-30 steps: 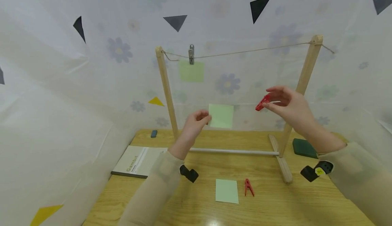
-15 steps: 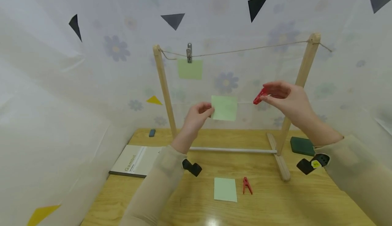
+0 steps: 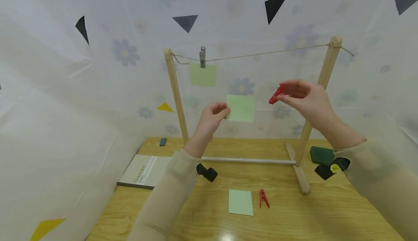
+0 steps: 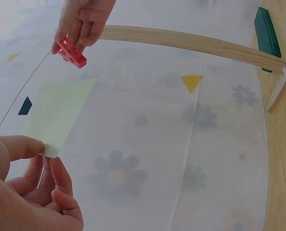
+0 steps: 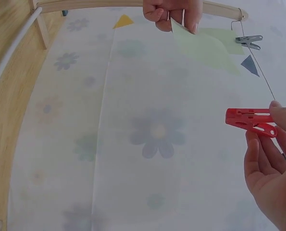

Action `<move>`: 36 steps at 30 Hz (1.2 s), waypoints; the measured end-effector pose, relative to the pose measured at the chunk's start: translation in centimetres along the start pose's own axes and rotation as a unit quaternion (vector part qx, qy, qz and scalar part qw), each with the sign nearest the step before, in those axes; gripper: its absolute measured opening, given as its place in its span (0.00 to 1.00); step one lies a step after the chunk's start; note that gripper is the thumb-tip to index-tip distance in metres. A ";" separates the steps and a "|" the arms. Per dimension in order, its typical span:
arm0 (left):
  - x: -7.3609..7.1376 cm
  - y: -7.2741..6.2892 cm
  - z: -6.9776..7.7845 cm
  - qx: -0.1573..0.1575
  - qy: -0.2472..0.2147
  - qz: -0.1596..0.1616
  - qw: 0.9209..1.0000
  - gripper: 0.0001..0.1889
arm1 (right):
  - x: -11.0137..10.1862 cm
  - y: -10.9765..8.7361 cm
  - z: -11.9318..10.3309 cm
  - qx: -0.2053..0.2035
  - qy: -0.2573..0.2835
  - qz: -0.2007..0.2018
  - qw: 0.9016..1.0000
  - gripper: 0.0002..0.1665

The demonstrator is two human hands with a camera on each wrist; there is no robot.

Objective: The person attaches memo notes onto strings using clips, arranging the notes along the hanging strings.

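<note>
Between thumb and fingers, my left hand [image 3: 212, 119] pinches the left edge of a pale green paper square [image 3: 241, 108], held up below the string [image 3: 254, 54]. To its right, my right hand [image 3: 308, 101] grips a red clothespin [image 5: 248, 118] by its handle end; the pin's nose points left toward the paper, apart from it. A second green paper [image 3: 203, 76] hangs from the string at the left under a metal clip [image 3: 203, 57]. On the table lie another green paper [image 3: 240, 202] and a second red clothespin [image 3: 263, 198].
Two wooden posts [image 3: 176, 96] carry the string, joined low down by a white rod [image 3: 248, 160]. A notebook [image 3: 143, 170] and a small blue-grey block [image 3: 163, 142] lie at the left of the table. A dark green box [image 3: 321, 155] sits behind the right post.
My left hand has lifted the paper upward and a little to the right. My right hand has risen slightly with the clothespin, which has also shifted a little left.
</note>
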State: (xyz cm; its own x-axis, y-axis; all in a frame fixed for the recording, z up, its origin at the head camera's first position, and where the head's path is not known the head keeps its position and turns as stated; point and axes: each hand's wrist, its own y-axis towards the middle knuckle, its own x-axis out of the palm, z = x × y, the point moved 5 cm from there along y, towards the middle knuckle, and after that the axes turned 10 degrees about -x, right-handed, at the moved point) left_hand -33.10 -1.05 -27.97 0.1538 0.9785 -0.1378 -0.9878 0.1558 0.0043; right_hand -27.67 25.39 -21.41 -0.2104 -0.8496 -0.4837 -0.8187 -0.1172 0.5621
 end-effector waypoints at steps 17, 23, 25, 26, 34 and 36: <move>0.5 0.7 1.6 0.007 -0.005 0.007 1.000 0.13 | -0.8 1.3 -0.9 -0.009 0.018 0.006 1.000 0.28; 0.5 1.0 2.1 0.012 -0.009 0.012 1.000 0.13 | -0.9 2.2 -1.5 -0.010 0.016 0.012 1.000 0.28; 0.6 1.0 2.4 0.017 -0.016 0.011 1.000 0.12 | -0.9 2.6 -1.7 -0.008 0.041 0.014 0.999 0.28; 0.6 1.0 2.5 0.019 -0.019 0.011 1.000 0.12 | -0.9 2.8 -1.9 -0.004 0.048 0.015 0.999 0.28; 0.6 1.4 2.9 0.022 -0.035 0.016 0.999 0.12 | -0.9 4.3 -3.3 0.007 0.068 0.019 0.997 0.28; 0.6 1.6 3.1 0.019 -0.039 0.020 0.999 0.12 | -0.8 4.8 -3.8 0.002 0.077 0.021 0.997 0.27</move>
State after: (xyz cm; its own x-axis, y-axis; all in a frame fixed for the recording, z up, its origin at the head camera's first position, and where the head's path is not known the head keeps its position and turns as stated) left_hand -34.46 0.20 -25.01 0.1171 0.9913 -0.0599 -0.9917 0.1199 0.0467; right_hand -29.37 23.59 -15.77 -0.1601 -0.9223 -0.3518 -0.8130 -0.0789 0.5769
